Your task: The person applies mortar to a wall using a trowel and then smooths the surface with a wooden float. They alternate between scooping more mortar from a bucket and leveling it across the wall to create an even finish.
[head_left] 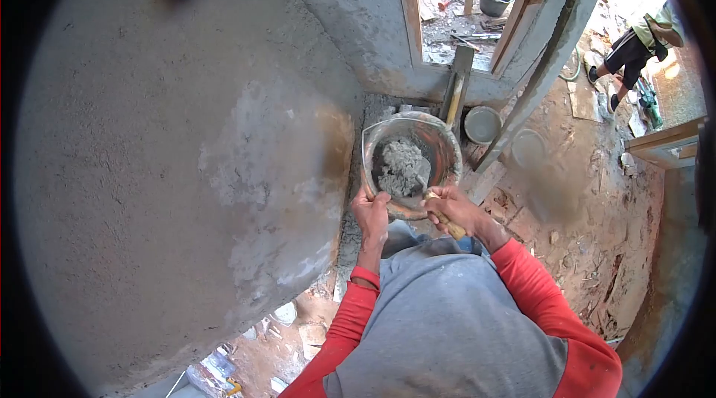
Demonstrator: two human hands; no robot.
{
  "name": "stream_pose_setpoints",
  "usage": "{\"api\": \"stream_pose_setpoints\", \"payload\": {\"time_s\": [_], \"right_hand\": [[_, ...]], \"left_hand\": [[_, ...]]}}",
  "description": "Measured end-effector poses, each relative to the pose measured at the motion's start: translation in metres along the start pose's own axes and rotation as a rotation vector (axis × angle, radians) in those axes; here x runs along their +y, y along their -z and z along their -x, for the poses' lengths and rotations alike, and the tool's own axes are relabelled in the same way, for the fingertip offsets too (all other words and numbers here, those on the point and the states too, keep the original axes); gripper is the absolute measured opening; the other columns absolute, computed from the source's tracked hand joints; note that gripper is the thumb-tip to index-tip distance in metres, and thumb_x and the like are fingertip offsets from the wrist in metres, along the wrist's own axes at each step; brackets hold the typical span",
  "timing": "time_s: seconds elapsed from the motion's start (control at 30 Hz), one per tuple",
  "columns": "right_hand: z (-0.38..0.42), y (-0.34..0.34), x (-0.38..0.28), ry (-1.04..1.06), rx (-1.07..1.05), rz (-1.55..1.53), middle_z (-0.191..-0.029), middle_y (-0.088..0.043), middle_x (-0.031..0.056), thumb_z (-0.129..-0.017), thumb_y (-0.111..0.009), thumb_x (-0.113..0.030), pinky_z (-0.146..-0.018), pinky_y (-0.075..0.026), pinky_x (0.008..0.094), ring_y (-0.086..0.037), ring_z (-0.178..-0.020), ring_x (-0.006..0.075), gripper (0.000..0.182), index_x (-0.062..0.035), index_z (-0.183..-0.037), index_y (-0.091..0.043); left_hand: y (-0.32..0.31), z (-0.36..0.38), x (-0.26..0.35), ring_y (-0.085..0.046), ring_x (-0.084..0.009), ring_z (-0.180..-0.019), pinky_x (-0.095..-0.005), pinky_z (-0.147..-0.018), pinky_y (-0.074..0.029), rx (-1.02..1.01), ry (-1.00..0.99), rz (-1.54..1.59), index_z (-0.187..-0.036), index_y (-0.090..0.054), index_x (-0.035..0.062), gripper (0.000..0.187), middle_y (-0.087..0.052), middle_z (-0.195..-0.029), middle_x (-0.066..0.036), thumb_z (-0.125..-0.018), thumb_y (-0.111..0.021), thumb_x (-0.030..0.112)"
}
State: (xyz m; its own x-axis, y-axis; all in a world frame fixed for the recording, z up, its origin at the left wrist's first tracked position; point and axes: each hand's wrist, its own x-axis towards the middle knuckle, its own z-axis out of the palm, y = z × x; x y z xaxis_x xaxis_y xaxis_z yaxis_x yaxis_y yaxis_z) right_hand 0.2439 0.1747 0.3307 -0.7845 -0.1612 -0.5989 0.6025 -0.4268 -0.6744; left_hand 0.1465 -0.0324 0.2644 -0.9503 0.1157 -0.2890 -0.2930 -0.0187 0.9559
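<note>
A round bucket point(450, 146) with a mortar-smeared rim and a wire handle is in front of my body. Wet grey mortar point(403, 163) lies in a heap inside it. My left hand point(371, 213) grips the bucket's near left rim, thumb on top. My right hand point(459, 211) is closed round the wooden handle of a trowel point(453, 228), at the near right rim. The trowel's blade reaches into the bucket against the mortar; part of it is hard to make out.
A rough plastered wall point(186, 174) rises close on my left. Beyond the bucket are a window frame point(418, 17), a leaning board point(460, 85) and a small round container point(483, 125). Another person point(634, 47) is at the far right, near rubble on the ground.
</note>
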Motion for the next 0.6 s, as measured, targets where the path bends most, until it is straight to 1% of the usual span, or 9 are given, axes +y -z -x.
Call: {"api": "stream_pose_setpoints", "payload": {"time_s": [0.03, 0.1, 0.23, 0.27, 0.33, 0.37, 0.47, 0.53, 0.6], "right_hand": [[-0.005, -0.004, 0.002, 0.012, 0.065, 0.031, -0.069, -0.061, 0.0033, -0.103, -0.066, -0.015, -0.042, -0.042, 0.0294, -0.054, -0.046, 0.0122, 0.015, -0.0059, -0.093, -0.061], [0.001, -0.005, -0.005, 0.015, 0.071, -0.015, -0.07, -0.061, 0.0029, -0.104, -0.066, -0.015, -0.042, -0.043, 0.0292, -0.055, -0.047, 0.0117, 0.014, -0.0059, -0.095, -0.061], [-0.006, -0.015, 0.0, 0.055, 0.094, 0.063, -0.071, -0.061, 0.0038, -0.105, -0.065, -0.016, -0.041, -0.045, 0.0286, -0.056, -0.048, 0.0117, 0.012, -0.0053, -0.101, -0.062], [-0.009, -0.016, -0.001, 0.045, 0.101, -0.023, -0.071, -0.062, 0.0039, -0.104, -0.066, -0.016, -0.042, -0.045, 0.0287, -0.057, -0.048, 0.0118, 0.012, -0.0049, -0.101, -0.063], [-0.02, -0.017, -0.015, 0.034, 0.082, -0.182, -0.073, -0.063, 0.0041, -0.102, -0.068, -0.016, -0.043, -0.045, 0.0289, -0.058, -0.049, 0.0122, 0.012, -0.0042, -0.101, -0.065], [-0.028, -0.018, -0.022, 0.063, 0.034, -0.287, -0.073, -0.063, 0.0044, -0.103, -0.066, -0.018, -0.041, -0.046, 0.0273, -0.058, -0.05, 0.012, 0.015, -0.0036, -0.103, -0.066], [-0.056, -0.019, -0.069, 0.305, -0.074, -0.472, -0.073, -0.063, 0.0035, -0.105, -0.062, -0.021, -0.041, -0.047, 0.025, -0.059, -0.05, 0.0119, 0.019, -0.003, -0.108, -0.068], [-0.073, -0.02, -0.117, 0.547, 0.072, -0.319, -0.074, -0.063, 0.0023, -0.106, -0.059, -0.024, -0.041, -0.047, 0.0232, -0.059, -0.051, 0.0113, 0.025, -0.0024, -0.114, -0.069], [-0.082, -0.031, -0.173, 0.774, 0.386, -0.114, -0.074, -0.064, 0.0014, -0.104, -0.062, -0.022, -0.042, -0.047, 0.0232, -0.059, -0.052, 0.0101, 0.022, -0.0033, -0.112, -0.07]], "left_hand": [[0.005, 0.001, -0.007, -0.059, -0.0069, -0.077, -0.0266, -0.071, -0.051, 0.001, 0.008, 0.072, -0.109, -0.074, 0.0003, 0.03, -0.068, -0.093, 0.002, -0.081, -0.064, -0.006], [0.012, -0.003, -0.013, -0.06, -0.0074, -0.079, -0.0266, -0.073, -0.051, 0.056, 0.059, 0.063, -0.11, -0.073, -0.0001, 0.032, -0.069, -0.093, 0.002, -0.08, -0.065, -0.006], [0.029, -0.002, -0.017, -0.062, -0.009, -0.084, -0.0266, -0.076, -0.052, 0.107, 0.153, -0.055, -0.117, -0.073, -0.0003, 0.038, -0.07, -0.099, 0.001, -0.08, -0.065, -0.007], [0.035, -0.008, -0.018, -0.062, -0.0096, -0.085, -0.027, -0.077, -0.052, 0.115, 0.174, -0.108, -0.119, -0.073, -0.0002, 0.04, -0.07, -0.1, 0.0, -0.08, -0.065, -0.007], [0.048, -0.022, -0.034, -0.064, -0.0118, -0.088, -0.0284, -0.076, -0.054, 0.15, 0.121, -0.016, -0.12, -0.073, 0.0008, 0.042, -0.071, -0.104, -0.001, -0.08, -0.065, -0.008], [0.059, -0.027, -0.041, -0.065, -0.0128, -0.09, -0.0291, -0.076, -0.055, 0.172, 0.097, 0.029, -0.121, -0.072, 0.0013, 0.043, -0.071, -0.106, -0.002, -0.08, -0.065, -0.008], [0.094, -0.033, -0.05, -0.067, -0.0158, -0.095, -0.0314, -0.078, -0.058, 0.194, 0.168, 0.08, -0.124, -0.071, 0.002, 0.047, -0.071, -0.11, -0.004, -0.079, -0.065, -0.008], [0.125, -0.03, -0.05, -0.068, -0.0165, -0.096, -0.032, -0.081, -0.058, 0.201, 0.196, 0.093, -0.124, -0.071, 0.0013, 0.047, -0.072, -0.11, -0.003, -0.078, -0.066, -0.009], [0.153, -0.016, -0.033, -0.068, -0.0165, -0.096, -0.031, -0.082, -0.057, 0.209, 0.184, 0.111, -0.124, -0.07, 0.0008, 0.047, -0.072, -0.111, -0.003, -0.078, -0.066, -0.009]]}}
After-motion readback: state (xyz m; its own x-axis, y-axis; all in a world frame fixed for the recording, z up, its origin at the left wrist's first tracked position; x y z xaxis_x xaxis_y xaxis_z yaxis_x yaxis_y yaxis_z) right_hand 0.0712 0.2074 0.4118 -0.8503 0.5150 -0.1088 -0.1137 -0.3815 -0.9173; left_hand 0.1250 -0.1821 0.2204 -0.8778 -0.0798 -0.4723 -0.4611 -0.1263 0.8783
